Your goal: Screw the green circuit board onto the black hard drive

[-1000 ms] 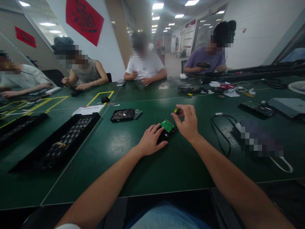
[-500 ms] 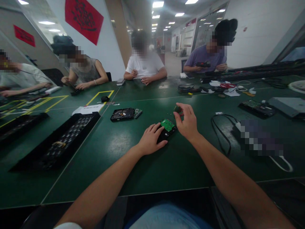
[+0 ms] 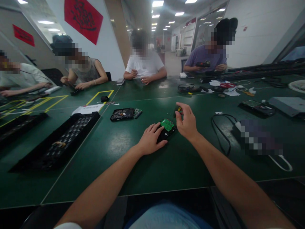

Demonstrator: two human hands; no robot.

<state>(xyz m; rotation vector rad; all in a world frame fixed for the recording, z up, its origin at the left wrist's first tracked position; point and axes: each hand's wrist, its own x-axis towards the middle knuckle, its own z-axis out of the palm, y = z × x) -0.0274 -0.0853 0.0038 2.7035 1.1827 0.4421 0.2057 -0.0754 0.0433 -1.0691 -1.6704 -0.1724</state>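
Note:
A black hard drive [image 3: 164, 136] with a green circuit board [image 3: 167, 124] on its upper face lies on the table before me. My left hand [image 3: 150, 138] holds it from the left, fingers over the board's edge and thumb along the near side. Just beyond its right end, my right hand [image 3: 186, 122] is closed around a small screwdriver [image 3: 178, 109] with a dark and yellow handle. The shaft slants down toward the board; whether its tip touches a screw I cannot tell. Tiny bits, perhaps screws, lie behind the drive.
Left of centre sits another hard drive [image 3: 122, 114] beside a loose circuit board [image 3: 137, 113]. A long black tray [image 3: 78, 140] stands farther left. To the right are a black cable [image 3: 220, 130], another drive [image 3: 257, 108] and a grey metal box [image 3: 288, 106]. Several people sit opposite.
The screwdriver handle has turned in my right fingers, so its yellow part now shows. My left hand and the hard drive have stayed in place.

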